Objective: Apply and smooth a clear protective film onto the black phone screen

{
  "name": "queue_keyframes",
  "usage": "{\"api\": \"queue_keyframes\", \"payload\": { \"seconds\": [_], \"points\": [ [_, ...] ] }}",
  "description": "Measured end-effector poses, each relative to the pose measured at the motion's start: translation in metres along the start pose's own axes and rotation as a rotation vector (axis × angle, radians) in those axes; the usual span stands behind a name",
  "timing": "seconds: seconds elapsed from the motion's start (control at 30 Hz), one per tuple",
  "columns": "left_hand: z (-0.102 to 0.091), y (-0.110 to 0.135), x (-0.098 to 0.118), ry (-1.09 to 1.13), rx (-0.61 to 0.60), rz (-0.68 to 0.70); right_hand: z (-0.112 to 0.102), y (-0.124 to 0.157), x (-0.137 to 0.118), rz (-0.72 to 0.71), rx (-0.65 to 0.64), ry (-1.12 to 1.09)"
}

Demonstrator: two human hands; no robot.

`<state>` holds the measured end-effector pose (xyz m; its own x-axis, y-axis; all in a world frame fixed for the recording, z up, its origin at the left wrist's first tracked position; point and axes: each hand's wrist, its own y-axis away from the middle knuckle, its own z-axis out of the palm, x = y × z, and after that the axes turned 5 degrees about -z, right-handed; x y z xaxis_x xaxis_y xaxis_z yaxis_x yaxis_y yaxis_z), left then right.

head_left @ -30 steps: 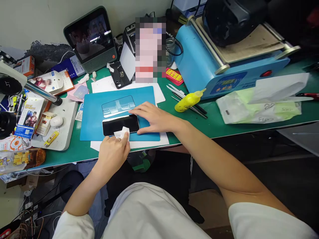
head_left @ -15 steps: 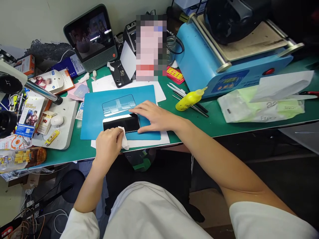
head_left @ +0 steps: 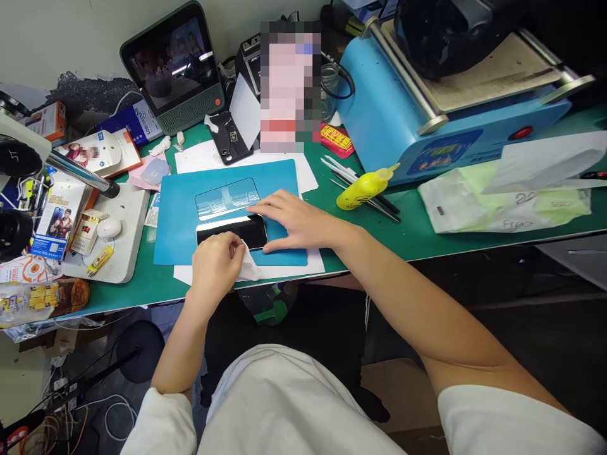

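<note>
A phone (head_left: 252, 232) with a dark, glossy screen lies face up on a blue mat (head_left: 175, 215). My right hand (head_left: 298, 221) spans its right end, thumb at the lower corner and fingers along the upper edge. Pinched in my left hand (head_left: 219, 256) is a white tissue (head_left: 249, 266); its closed fingers rest over the phone's near edge and cover part of the screen. Just beyond the phone lies a clear sheet of screen glass (head_left: 226, 197) with a dark border, close to my right fingertips.
A yellow squeeze bottle (head_left: 364, 189) and several thin tools lie right of the mat. Farther right are a blue machine (head_left: 379, 120) and a plastic bag (head_left: 507, 199). A smart display (head_left: 175, 69) and an open phone case (head_left: 230, 139) stand behind; boxes and a drink bottle (head_left: 45, 302) fill the left.
My left hand has shifted right and slightly up with the tissue, further over the phone's screen. My right hand and the phone keep their places on the mat.
</note>
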<state>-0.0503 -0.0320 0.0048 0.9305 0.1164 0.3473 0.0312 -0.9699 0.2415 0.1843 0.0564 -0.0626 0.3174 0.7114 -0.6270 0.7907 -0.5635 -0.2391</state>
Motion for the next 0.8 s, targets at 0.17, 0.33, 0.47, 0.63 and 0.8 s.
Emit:
{"api": "queue_keyframes", "payload": {
  "seconds": [0.17, 0.33, 0.47, 0.63, 0.8],
  "points": [
    [-0.006, -0.001, -0.004, 0.025, -0.037, -0.027, 0.001, 0.0, 0.0, 0.011, -0.001, -0.001],
    [-0.007, 0.0, -0.006, -0.005, -0.023, -0.034, 0.002, 0.0, 0.0, 0.025, -0.014, -0.004],
    [-0.002, -0.002, 0.005, -0.048, -0.057, 0.009, 0.002, -0.001, 0.0, 0.036, -0.018, -0.013],
    [0.0, -0.003, 0.013, -0.058, -0.067, 0.019, 0.004, 0.0, 0.002, 0.032, -0.017, -0.022],
    [0.007, -0.004, 0.017, -0.059, -0.076, 0.03, 0.006, 0.0, 0.004, 0.034, -0.02, -0.015]
  ]
}}
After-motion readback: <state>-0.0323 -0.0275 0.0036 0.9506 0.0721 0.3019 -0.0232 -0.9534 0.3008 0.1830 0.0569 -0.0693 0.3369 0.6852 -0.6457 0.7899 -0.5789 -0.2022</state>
